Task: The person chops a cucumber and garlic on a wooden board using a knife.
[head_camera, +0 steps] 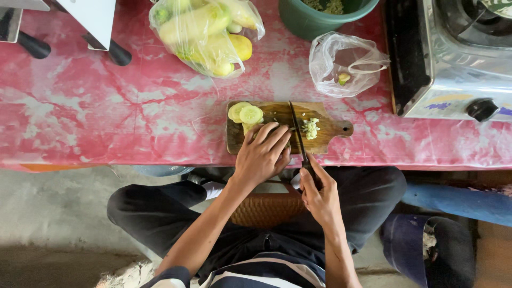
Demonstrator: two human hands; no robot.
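A pale green cucumber piece [249, 128] is pinned to the wooden cutting board [325, 140] under the left hand [262, 154], fingers pressed together and curled over it so it cannot roll. A knife [297, 130] is gripped in the right hand [319, 196], fingers wrapped tight round the handle, blade laid just beside the left fingertips. Cut slices [244, 113] and chopped bits [310, 128] are kept apart on either side of the blade.

Slices [245, 113] on board [320, 143]; knife [297, 128] right of them
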